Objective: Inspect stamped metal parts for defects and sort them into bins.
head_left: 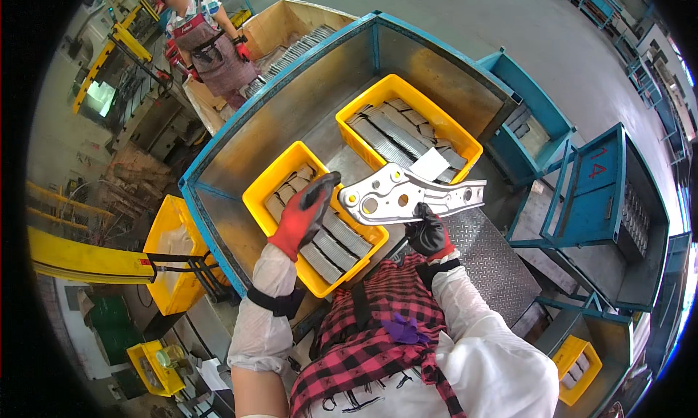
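Silver metal bracket [416,192], round-holed, in right hand [429,233]

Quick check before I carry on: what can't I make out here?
Head view:
- Right hand: some fingers are hidden behind the metal plate.
- Left hand: can't tell whether it touches the plate; it covers part of the left yellow box.
- Right yellow box: near corner hidden by the plate, some parts by the white sheet.
- Small yellow box, lower right: contents too small to identify.
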### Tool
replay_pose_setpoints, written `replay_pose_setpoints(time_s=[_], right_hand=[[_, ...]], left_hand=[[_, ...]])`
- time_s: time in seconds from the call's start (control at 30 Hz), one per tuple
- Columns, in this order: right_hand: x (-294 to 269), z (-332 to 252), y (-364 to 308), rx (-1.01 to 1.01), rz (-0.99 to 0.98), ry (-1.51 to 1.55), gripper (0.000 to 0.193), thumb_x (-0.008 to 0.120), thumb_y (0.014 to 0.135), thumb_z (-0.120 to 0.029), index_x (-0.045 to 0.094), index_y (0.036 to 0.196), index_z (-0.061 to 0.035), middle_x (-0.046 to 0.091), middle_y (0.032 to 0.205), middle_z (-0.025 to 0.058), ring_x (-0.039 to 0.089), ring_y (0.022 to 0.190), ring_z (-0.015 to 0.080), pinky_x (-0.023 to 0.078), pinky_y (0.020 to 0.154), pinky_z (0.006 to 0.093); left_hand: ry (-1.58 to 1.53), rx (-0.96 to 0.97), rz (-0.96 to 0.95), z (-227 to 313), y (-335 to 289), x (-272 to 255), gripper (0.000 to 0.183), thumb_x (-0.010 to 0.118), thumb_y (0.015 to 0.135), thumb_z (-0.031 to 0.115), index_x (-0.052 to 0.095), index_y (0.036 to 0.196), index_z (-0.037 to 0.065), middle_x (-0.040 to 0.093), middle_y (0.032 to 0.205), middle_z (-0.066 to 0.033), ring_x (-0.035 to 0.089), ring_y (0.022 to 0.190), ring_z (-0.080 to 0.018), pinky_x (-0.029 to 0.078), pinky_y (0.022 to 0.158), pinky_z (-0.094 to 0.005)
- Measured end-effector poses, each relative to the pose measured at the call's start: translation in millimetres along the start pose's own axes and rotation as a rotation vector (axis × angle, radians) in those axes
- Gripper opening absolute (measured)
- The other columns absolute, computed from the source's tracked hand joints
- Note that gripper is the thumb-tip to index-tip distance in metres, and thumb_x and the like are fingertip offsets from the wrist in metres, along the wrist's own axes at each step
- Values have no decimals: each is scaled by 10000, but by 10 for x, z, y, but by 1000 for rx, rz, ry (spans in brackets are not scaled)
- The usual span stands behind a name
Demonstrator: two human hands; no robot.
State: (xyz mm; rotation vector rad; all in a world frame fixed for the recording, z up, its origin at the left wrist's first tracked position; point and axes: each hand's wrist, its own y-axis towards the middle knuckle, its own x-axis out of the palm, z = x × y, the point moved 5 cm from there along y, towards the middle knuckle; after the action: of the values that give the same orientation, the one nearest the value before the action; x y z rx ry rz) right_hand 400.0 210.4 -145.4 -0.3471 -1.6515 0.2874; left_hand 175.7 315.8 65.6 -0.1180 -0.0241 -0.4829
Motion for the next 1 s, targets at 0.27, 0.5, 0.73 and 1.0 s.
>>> replay_pose_setpoints(time_s=[0.27,0.5,0.73,1.0], right_hand=[[327,60,-192,19,-101,-208,272,412,891,-53,490,1141,20,550,1103,98,540,1001,172,448,876,293],[312,13,-194,55,-30,-282,262,492,884,-119,530,1106,15,571,1048,117,567,943,235,480,847,410],[290,27,-218,76,-19,-289,253,453,878,-44,503,1122,-1,571,1059,108,546,997,183,451,876,300],[231,17,-205,91,25,-162,235,484,874,-97,543,1084,-9,594,1026,108,560,980,210,466,868,378]], left_hand=[[365,-362,-8,-193,288,-77,381,645,778,377,648,922,25,645,833,-39,566,725,-102,434,658,-246],[269,-445,13,-135,180,-28,355,655,783,345,644,879,3,643,755,-24,557,669,-92,426,623,-235],[-43,-420,-41,-155,101,8,251,605,838,200,628,959,-19,646,855,-41,565,707,-78,446,637,-210],[108,-376,-169,-155,134,125,252,634,759,35,594,995,-44,637,908,-62,598,811,-132,457,748,-233]])
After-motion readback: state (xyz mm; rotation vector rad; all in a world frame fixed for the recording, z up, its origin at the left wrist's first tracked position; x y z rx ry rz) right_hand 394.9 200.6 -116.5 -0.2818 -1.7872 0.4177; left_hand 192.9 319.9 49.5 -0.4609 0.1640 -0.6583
